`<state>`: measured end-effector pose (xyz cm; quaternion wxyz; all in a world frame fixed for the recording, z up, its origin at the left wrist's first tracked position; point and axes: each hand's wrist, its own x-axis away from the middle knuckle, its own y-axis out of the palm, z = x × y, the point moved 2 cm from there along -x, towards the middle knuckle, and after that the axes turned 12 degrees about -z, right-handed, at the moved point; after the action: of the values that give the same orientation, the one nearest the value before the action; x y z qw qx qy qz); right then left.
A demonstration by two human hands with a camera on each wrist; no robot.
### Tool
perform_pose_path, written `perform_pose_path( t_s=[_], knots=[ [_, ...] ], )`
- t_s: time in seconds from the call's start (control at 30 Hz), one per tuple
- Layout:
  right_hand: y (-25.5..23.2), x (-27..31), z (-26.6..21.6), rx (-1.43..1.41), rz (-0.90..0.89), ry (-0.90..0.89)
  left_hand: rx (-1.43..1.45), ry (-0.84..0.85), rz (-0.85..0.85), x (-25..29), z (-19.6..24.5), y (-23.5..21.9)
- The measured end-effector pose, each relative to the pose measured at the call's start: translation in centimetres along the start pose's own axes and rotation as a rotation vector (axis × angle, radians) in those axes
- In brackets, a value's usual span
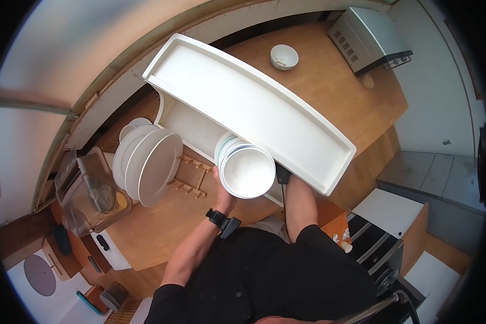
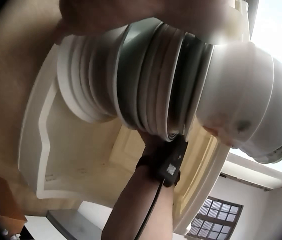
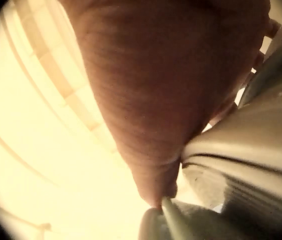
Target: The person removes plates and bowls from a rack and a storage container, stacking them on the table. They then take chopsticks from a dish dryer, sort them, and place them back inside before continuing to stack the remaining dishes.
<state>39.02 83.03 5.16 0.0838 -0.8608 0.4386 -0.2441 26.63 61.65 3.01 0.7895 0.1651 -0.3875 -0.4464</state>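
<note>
Wooden table (image 1: pixel 146 240), lower left. Left hand (image 1: pixel 225 197) and right hand (image 3: pixel 176 75) grip bowl stack (image 1: pixel 248 173), centre; even pressure should prevent slippage.

Both arms extended forward from lower centre of head view. Left forearm (image 1: pixel 191 252) angled up and rightward; left hand (image 1: pixel 225 200) raised near picture centre, held in grip, fingers mostly hidden. Right forearm (image 1: pixel 301 208) held nearly upright right of centre, right hand (image 3: pixel 176 85) concealed there. In right-wrist view, same hand reached down from top edge, thumb (image 3: pixel 155 182) pointed downward, fingers (image 3: pixel 223 114) partly shown toward upper right, bent in grip.
</note>
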Motion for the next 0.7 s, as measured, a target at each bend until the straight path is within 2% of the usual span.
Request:
perform_pose_path(
  t_s=[0.3,0.5,0.7],
  knots=[
    [1.1,-1.7,-0.2,0.012,-0.002,-0.01,0.152,-0.007,0.03,0.2,-2.4,-0.1],
    [2.0,-2.5,-0.4,0.03,-0.007,-0.012,0.276,-0.003,0.068,0.2,0.6,3.0],
    [2.4,-3.0,-0.4,0.033,-0.012,-0.016,0.292,0.009,0.105,-0.1,1.8,3.3]
  ],
)
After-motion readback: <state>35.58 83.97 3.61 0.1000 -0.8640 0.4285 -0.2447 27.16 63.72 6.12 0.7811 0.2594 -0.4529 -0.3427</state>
